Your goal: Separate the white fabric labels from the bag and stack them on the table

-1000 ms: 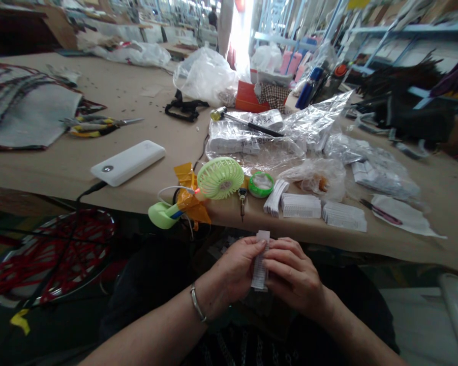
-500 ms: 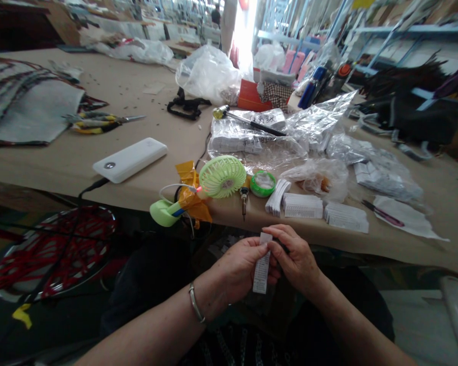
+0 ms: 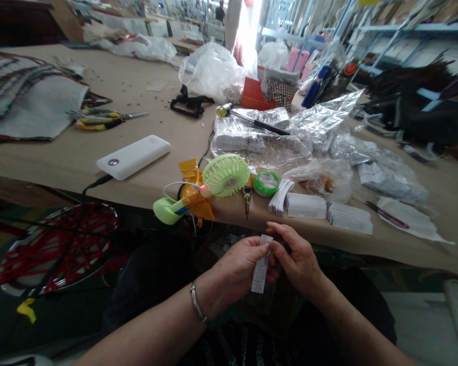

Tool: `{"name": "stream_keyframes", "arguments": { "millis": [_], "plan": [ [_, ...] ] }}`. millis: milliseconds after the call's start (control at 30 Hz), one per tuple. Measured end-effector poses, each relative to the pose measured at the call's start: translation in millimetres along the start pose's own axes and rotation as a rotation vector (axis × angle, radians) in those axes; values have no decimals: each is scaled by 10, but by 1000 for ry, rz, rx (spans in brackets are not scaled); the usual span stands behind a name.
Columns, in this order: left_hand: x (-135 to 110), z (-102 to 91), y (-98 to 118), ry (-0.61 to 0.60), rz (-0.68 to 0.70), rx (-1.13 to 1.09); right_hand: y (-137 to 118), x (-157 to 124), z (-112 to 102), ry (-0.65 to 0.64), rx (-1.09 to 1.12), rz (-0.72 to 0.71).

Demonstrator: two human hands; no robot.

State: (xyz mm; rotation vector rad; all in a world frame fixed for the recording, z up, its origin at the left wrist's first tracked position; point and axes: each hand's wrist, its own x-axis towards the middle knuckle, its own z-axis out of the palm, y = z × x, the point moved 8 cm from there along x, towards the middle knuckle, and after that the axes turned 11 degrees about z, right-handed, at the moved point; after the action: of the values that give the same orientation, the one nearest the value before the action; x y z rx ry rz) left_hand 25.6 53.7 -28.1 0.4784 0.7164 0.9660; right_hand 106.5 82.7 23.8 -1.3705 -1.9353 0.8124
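Right hand (image 3: 295, 262) shifted off label strip (image 3: 260, 272); strip's lower length now uncovered; fingers (image 3: 282, 235) now pinch top end

Clutter on my desk (image 3: 80, 157)
A white power bank (image 3: 133, 156) lies left of my green fan (image 3: 225, 175); a green tape roll (image 3: 266, 183) sits just beside the fan, a hammer (image 3: 247, 118) farther back.

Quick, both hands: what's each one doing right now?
Left hand: closed, pinching the white label strip.
Right hand: closed on the same strip, near its top.
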Motion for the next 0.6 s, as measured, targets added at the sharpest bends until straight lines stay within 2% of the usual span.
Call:
{"name": "stream_keyframes", "arguments": {
  "millis": [133, 267, 433, 600],
  "plan": [
    [6, -64, 44, 37, 84, 73, 183, 40, 54, -79, 315, 253],
    [-26, -108, 105, 99, 167, 176, 226, 58, 199, -186, 542, 394],
    [-107, -132, 124, 146, 235, 301, 158, 22, 406, -298, 689, 485],
    [-143, -176, 159, 185, 296, 346, 75, 34, 473, -335, 764, 455]
  ]
}}
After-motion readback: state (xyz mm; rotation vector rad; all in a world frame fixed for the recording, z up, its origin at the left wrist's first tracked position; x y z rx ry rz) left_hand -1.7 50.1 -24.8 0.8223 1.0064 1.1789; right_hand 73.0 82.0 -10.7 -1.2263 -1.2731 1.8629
